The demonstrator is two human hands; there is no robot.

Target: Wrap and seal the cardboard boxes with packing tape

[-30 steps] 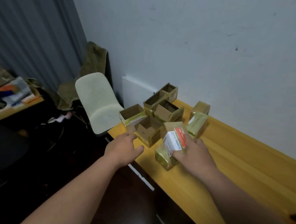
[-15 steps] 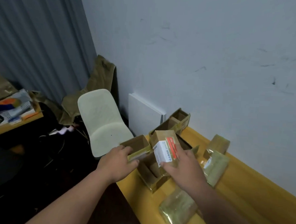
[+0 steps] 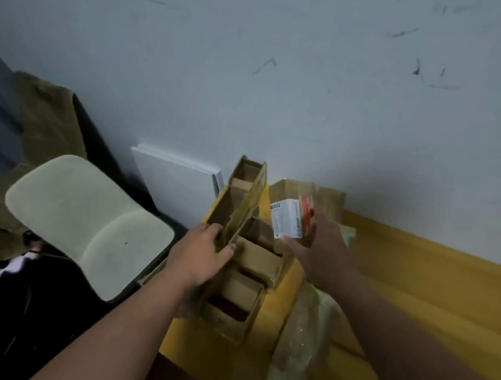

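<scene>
Both hands are working: our left hand [image 3: 202,257] is pinching an open cardboard box [image 3: 236,215] by its wall, while our right hand [image 3: 318,251] is holding the white carton [image 3: 288,221] just right of that opening.

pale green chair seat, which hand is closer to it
Left. The left hand grips an open cardboard box at the table's end, just beside the chair seat. The right hand holds a small white box farther away.

Yellow table [image 3: 430,289] under open cardboard boxes [image 3: 231,302].
</scene>
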